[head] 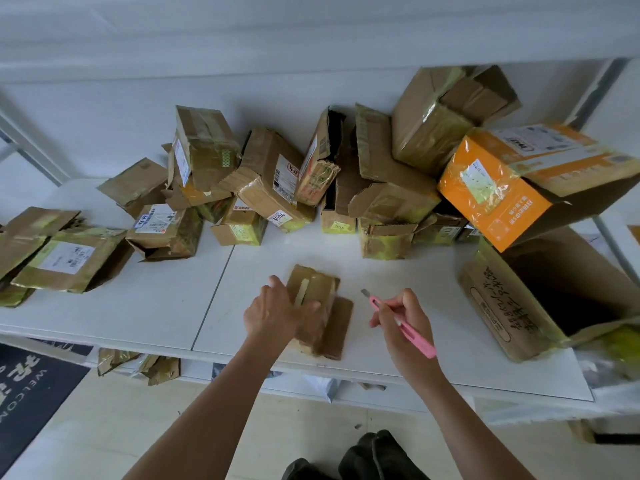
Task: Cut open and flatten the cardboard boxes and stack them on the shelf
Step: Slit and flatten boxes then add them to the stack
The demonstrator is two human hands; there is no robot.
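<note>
A small brown cardboard box [317,289] with a strip of tape along its top seam lies on the white table [166,299] near the front edge. My left hand [275,311] grips its left side, thumb across the top. To the right of the box, my right hand [398,320] holds a pink utility knife [403,323] like a pen. Its short blade points up and left, a little off the box and above the table.
Many taped cardboard boxes [270,174] are heaped along the back of the table. An orange box [498,199] and a large open box [540,299] stand at the right. Flattened boxes [59,251] lie at the left. Cardboard scraps [138,363] sit below the table edge.
</note>
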